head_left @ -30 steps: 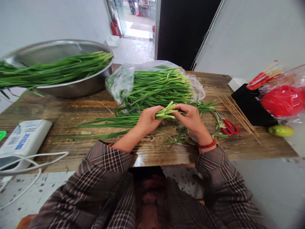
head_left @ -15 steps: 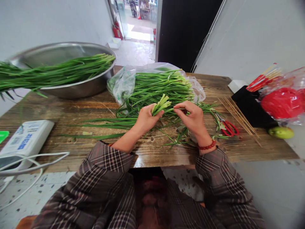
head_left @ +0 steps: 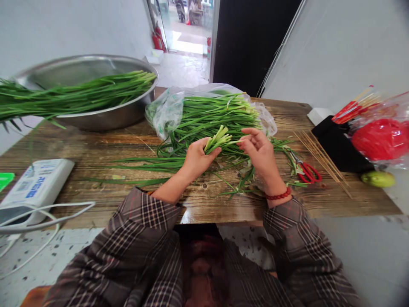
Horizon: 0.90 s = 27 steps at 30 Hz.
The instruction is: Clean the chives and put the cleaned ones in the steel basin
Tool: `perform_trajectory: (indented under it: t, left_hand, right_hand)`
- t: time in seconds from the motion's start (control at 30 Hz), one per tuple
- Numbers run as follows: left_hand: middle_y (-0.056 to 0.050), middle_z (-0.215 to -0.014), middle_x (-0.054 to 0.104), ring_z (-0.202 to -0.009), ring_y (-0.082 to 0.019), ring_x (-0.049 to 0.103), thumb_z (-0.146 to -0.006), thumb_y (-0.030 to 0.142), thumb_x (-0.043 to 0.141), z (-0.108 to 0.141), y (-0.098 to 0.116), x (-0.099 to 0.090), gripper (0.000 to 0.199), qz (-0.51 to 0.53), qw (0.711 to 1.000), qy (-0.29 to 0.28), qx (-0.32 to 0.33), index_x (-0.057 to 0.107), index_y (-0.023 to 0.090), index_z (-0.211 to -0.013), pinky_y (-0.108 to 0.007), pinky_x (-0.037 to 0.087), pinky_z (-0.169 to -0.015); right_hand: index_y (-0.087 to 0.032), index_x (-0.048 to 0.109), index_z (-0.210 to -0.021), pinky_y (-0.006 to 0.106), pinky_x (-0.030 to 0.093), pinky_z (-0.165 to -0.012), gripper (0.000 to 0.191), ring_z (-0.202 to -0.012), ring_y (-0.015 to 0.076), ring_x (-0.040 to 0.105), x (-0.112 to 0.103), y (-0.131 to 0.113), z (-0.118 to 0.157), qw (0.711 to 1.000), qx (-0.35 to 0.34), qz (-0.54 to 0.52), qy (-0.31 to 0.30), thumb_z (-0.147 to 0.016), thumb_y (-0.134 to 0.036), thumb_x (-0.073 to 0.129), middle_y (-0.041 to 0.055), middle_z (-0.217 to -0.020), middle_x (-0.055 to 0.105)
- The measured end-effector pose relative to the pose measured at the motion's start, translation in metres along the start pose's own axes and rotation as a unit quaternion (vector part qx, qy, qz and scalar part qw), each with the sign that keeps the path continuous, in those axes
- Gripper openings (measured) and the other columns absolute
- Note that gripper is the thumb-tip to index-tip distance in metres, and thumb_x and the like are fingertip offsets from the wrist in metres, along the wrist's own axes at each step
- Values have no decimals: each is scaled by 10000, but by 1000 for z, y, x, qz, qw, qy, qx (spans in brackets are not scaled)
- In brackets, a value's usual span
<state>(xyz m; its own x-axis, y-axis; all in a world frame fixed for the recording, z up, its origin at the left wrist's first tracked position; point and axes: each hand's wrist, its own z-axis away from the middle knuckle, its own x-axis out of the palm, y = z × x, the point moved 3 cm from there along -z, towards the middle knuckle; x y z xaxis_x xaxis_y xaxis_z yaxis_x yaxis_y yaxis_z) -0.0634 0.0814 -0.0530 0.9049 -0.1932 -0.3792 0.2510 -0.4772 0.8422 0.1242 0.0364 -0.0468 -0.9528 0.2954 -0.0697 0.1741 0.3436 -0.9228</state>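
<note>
My left hand [head_left: 200, 157] is closed round a bunch of garlic chives [head_left: 220, 139], its pale cut ends pointing up and right. One stem sticks out of the bunch toward my right hand [head_left: 258, 150], where thumb and a finger meet its tip while another finger is lifted. Long green leaves trail left from beneath my left hand. Behind both hands, a thick heap of garlic chives [head_left: 217, 113] lies on a clear plastic bag [head_left: 168, 106]. Peeled scraps and loose leaves [head_left: 238, 187] are scattered below my right hand.
At the left, a big metal basin [head_left: 105, 119] holds more chives hanging over its rim. A white scale-like device [head_left: 41, 183] with cables is nearer. On the right are red-handled scissors [head_left: 309, 172], thin wooden sticks [head_left: 321, 160], a black holder [head_left: 338, 145] and a green-yellow fruit [head_left: 378, 179].
My right hand has risen slightly, with its fingers lifted and more spread than in the earlier pinch. The left hand keeps its bunch almost in place.
</note>
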Motion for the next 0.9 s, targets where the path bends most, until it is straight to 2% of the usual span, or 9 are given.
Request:
perform_trajectory:
  t: [0.07, 0.23, 0.4, 0.6, 0.67, 0.73, 0.83, 0.9]
  left_hand:
    - [-2, -680, 620, -653, -141, 555, -777, 234, 673, 0, 1, 0, 84, -6, 1000, 3, 3, 648, 158, -751, -257, 435, -618]
    - [-7, -701, 640, -696, -160, 584, -768, 241, 671, 0, 2, 2, 77, -20, 1000, -18, 6, 671, 164, -760, -270, 447, -667]
    - [-43, -856, 724, -812, -194, 653, -816, 283, 638, -1, 3, 1, 146, 31, 999, 7, 5, 709, 162, -854, -295, 486, -761]
    - [-42, -807, 721, -770, -196, 664, -821, 264, 632, -1, 5, 6, 133, -2, 999, -36, 12, 708, 159, -852, -299, 504, -732]
    - [-52, -825, 722, -791, -199, 663, -819, 259, 641, -1, 8, 2, 118, -30, 999, -10, 27, 704, 160, -837, -302, 505, -744]
    - [-66, -883, 728, -838, -199, 663, -830, 273, 648, 0, 13, -5, 124, -43, 997, 46, 42, 699, 161, -845, -302, 507, -773]
    - [-64, -930, 730, -882, -182, 667, -871, 350, 631, 0, 22, -19, 194, -13, 989, 139, 50, 689, 165, -884, -296, 515, -821]
    - [-51, -916, 727, -883, -169, 671, -884, 406, 621, 0, 25, -27, 243, 19, 982, 179, 51, 681, 171, -903, -298, 525, -842]
  right_hand:
    - [-255, 591, -1066, 251, 508, -631, 408, -707, 114, 616, 4, 1, 1, 1000, -8, 16, -20, -751, -467, 740, -20, -815, 654]
    - [-250, 572, -1051, 281, 514, -652, 334, -703, 126, 607, 6, 2, 1, 999, -9, 27, -17, -786, -408, 702, -7, -829, 647]
    - [-246, 555, -1077, 286, 503, -658, 309, -716, 130, 599, 8, 0, 2, 997, -25, 58, -48, -820, -385, 658, 2, -847, 637]
    - [-232, 601, -1025, 271, 492, -664, 237, -717, 121, 601, 9, 0, 4, 996, -42, 69, -40, -819, -332, 664, 0, -855, 649]
    - [-223, 621, -977, 267, 492, -661, 189, -707, 116, 600, 8, 1, 3, 996, -45, 70, -28, -818, -316, 663, 2, -860, 658]
    - [-217, 629, -948, 266, 496, -662, 156, -693, 112, 597, 7, 0, 3, 996, -51, 76, -19, -820, -301, 658, 1, -855, 665]
    - [-218, 630, -939, 270, 502, -666, 141, -691, 114, 598, 7, -1, 4, 993, -61, 100, -18, -824, -297, 651, -1, -854, 672]
    - [-221, 631, -938, 272, 504, -667, 138, -695, 118, 600, 7, -1, 4, 991, -64, 112, -21, -831, -307, 646, -1, -854, 674]
